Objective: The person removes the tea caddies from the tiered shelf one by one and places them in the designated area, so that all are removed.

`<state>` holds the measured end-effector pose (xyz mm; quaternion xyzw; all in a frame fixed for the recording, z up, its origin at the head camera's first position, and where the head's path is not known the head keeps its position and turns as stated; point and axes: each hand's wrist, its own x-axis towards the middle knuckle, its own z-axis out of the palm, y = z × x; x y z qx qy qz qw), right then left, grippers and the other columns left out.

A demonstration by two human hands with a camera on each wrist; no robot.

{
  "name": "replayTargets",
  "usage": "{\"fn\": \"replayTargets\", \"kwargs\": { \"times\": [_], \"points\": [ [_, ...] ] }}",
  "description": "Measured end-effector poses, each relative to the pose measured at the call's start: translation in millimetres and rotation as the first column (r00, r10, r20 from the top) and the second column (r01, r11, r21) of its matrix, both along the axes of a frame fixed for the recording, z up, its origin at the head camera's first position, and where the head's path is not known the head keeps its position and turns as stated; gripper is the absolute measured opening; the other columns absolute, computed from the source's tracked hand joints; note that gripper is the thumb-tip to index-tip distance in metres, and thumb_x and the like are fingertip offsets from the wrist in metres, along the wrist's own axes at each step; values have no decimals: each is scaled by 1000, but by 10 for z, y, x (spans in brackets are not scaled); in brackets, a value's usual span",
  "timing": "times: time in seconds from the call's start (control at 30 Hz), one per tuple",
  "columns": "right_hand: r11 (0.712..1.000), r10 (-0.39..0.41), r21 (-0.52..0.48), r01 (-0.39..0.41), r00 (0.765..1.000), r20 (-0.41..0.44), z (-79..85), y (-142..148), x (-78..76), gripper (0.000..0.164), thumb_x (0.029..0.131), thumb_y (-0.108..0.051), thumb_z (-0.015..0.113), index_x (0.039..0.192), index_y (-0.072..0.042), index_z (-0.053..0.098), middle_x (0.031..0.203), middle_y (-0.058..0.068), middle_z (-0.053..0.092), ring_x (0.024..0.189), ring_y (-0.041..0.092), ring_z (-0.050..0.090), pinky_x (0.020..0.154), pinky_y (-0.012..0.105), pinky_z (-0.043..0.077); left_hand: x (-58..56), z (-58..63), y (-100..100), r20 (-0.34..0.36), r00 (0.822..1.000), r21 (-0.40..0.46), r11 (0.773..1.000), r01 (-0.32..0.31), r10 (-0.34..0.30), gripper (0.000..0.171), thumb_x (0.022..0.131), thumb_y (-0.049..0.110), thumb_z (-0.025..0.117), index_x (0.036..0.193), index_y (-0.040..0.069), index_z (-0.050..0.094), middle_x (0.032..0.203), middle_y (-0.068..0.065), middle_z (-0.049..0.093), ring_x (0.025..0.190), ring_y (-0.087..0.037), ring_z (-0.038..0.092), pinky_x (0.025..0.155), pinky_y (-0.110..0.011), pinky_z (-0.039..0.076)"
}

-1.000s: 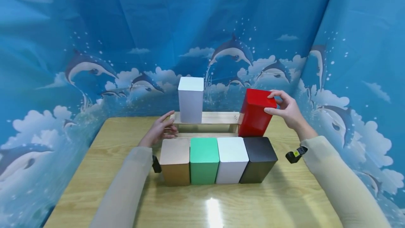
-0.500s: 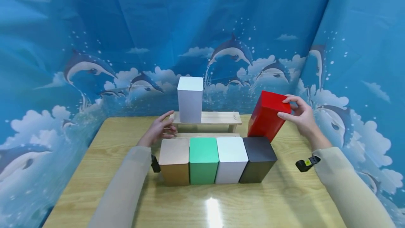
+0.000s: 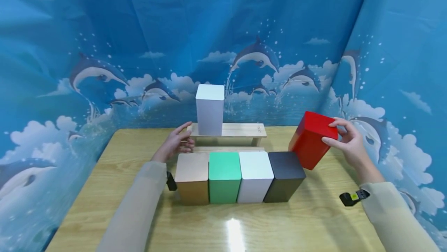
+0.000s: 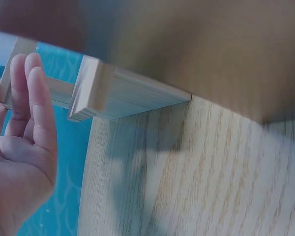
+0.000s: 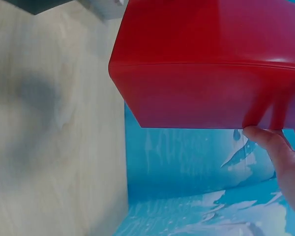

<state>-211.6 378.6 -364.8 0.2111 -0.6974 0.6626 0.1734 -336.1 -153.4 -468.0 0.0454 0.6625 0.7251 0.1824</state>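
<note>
My right hand [image 3: 352, 145] grips a tall red box [image 3: 310, 139] by its top right corner, thumb in front and fingers behind. The box leans, its lower end just behind the black box [image 3: 284, 186]. In the right wrist view, its bottom end stands out over the tabletop [image 5: 64, 123]. My left hand [image 3: 177, 143] is at the left end of a low wooden rack [image 3: 242, 129], fingertips right at its top board. Close up, the left wrist view shows long, loosely straight fingers [image 4: 42, 105] beside the board. A white box [image 3: 210, 114] stands upright on the rack.
In front of the rack, a brown box [image 3: 193, 192], a green box [image 3: 225, 190] and a second white box [image 3: 256, 190] stand in a row with the black one. A blue dolphin-print curtain [image 3: 157, 42] closes off the back and sides of the wooden table.
My right hand has carried the red box from the rack's right end rightward and toward me, past the black box's back corner. My left hand has stayed at the rack.
</note>
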Motion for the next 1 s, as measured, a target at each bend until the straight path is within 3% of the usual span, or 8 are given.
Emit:
{"fn": "replayTargets", "kwargs": {
  "times": [0.27,0.43,0.6,0.77,1.0],
  "points": [
    [1000,15,-4,-15,1000,0,-132,88,159,39,77,25,54,112,10,46,131,18,38,101,18,52,65,23,55,34,80,-1,32,999,16,1000,-9,8,52,97,30,49,146,31,31,84,-12,65,69,-21,65,70,-43,55],
    [998,-43,43,40,995,84,-233,126,287,40,79,20,57,115,7,47,136,13,34,104,16,50,65,23,55,74,153,5,26,999,24,1000,19,-19,53,99,26,47,148,27,26,82,-11,64,70,-23,65,75,-49,52],
    [994,-67,100,51,986,156,-333,144,385,41,80,16,60,117,4,46,138,11,32,108,15,47,67,25,55,33,65,9,23,1000,-1,1000,-1,1,52,98,30,47,147,31,28,81,-9,65,69,-21,65,72,-45,54],
    [995,-8,101,-7,990,144,-410,171,417,40,79,20,57,114,7,45,137,16,29,111,15,46,67,26,55,6,3,10,22,999,-12,1000,-24,24,51,98,32,48,145,33,30,81,-9,65,68,-20,65,68,-41,55],
    [984,146,85,-156,983,113,-522,215,458,38,79,24,50,114,9,44,136,14,33,111,16,48,69,30,55,84,156,9,30,1000,-1,1000,11,-11,53,99,28,46,148,29,25,86,-14,64,75,-26,65,74,-46,53]
  ]
}}
